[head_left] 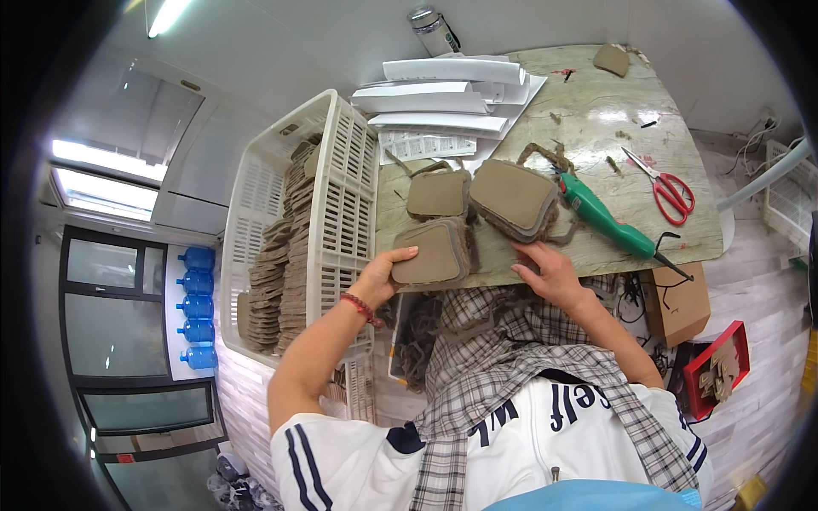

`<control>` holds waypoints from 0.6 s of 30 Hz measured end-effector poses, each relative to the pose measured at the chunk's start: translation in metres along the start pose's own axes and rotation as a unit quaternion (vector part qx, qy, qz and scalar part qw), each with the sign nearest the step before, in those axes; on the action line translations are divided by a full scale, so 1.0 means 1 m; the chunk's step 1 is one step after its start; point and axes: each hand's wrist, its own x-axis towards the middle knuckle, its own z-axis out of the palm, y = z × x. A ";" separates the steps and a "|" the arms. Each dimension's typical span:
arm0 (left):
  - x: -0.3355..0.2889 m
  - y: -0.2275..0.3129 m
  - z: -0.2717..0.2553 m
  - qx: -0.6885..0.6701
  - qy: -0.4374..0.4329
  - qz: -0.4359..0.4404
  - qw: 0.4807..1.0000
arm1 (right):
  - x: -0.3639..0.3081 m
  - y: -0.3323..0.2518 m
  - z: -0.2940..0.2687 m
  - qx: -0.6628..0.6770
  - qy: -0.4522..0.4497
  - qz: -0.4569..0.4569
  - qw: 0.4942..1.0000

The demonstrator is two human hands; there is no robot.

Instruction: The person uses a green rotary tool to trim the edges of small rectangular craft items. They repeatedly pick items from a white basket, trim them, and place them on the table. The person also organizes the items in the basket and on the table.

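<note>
At far left, blue water jugs [198,307] are stacked in a column against the wall. Next, a white slatted crate [345,204] contains rows of closely packed brown pads [287,264]. The left hand [379,274], with a red bracelet [363,309] at the wrist, grasps the left edge of the front pile [429,253]: thumb flat on the upper face, remaining fingers largely hidden. This pile lies at the table's near edge, beside the crate. Behind it lies the rear pile [436,194]; white papers [443,98] and a flask [434,32] are further back. The right pile [513,196], ragged at its sides, lies just right of both. The right hand [552,274] is at its near edge, loosely curled and not clenched, thumb apart from the fingers; contact with the pile cannot be confirmed. Right of this, a green power tool [605,217] lies slantwise on the table [588,106]. Red-handled scissors [671,192] lie beyond it, blades partly open. Below, at right, are a cardboard box [682,302] and a red tray [740,339] holding brown scraps [722,375].
</note>
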 end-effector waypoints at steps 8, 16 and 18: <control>0.051 -0.014 0.050 -0.011 -0.065 0.031 0.997 | 0.013 0.019 -0.022 -0.020 0.060 0.033 0.997; -0.045 0.004 0.065 0.059 0.045 0.040 0.996 | 0.006 0.002 0.008 -0.060 0.096 0.019 0.993; -0.102 0.021 0.039 0.080 -0.066 0.139 0.985 | 0.003 0.007 0.014 -0.082 0.100 0.038 0.991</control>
